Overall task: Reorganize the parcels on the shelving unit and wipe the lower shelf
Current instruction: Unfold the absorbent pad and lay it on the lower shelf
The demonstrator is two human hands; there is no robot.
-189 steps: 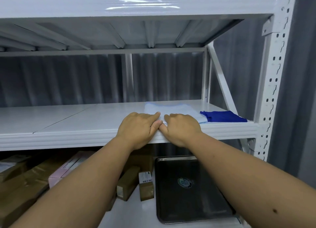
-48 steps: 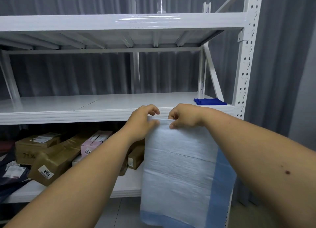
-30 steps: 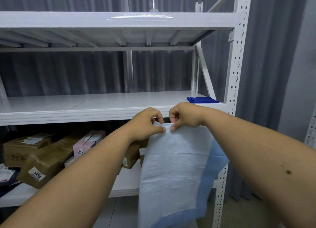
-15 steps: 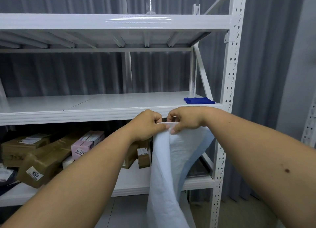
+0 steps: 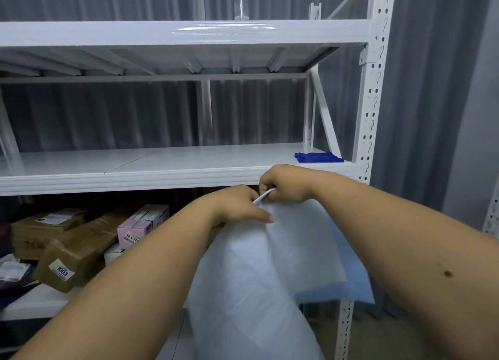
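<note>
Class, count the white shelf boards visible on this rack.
3: the top shelf above, the middle shelf bearing a blue cloth, and the lower shelf holding parcels. Others may lie out of view.

- The left hand is closing in a pinch, forearm reaching up from the lower left.
- The right hand is pinching just above, knuckles up.

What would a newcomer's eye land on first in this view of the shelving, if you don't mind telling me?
First, the two bare hands at centre, the left hand and right hand, both pinching the top edge of a large white sheet that hangs down in front of the rack. Next, the dark blue cloth at the right end of the middle shelf, and the jumbled brown parcels on the lower shelf at left.
</note>
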